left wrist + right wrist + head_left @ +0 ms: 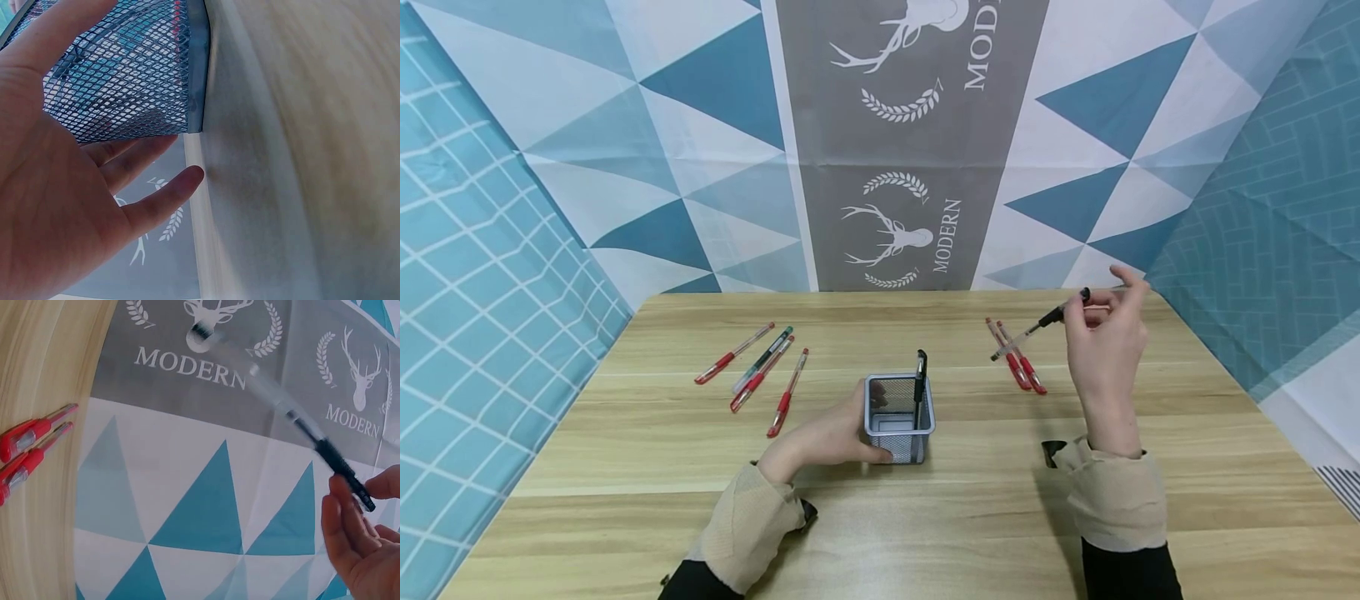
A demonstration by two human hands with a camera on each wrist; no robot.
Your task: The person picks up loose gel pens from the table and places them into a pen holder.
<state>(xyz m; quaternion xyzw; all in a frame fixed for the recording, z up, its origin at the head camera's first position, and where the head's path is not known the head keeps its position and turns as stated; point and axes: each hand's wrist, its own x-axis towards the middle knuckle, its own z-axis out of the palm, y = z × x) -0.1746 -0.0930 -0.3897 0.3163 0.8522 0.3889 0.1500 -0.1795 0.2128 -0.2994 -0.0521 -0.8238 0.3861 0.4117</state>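
A small metal-mesh pen holder (901,451) stands on the table with one black pen (920,383) upright in it. My left hand (827,435) grips the holder from its left side, thumb at the front wall and fingers behind. In the left wrist view, the mesh wall (134,75) sits between thumb and fingers. Raised over the right side of the table, my right hand (1107,346) pinches a second black pen (1051,317) near its dark end. That pen slants, its clear barrel (275,394) pointing away from the fingers.
Two red pens (1026,368) lie side by side at the right, below the raised pen. On the left lie several more, among them red pens (784,407) and a dark green one (775,348). A patterned cloth backdrop (887,150) rises behind the wooden table (925,533).
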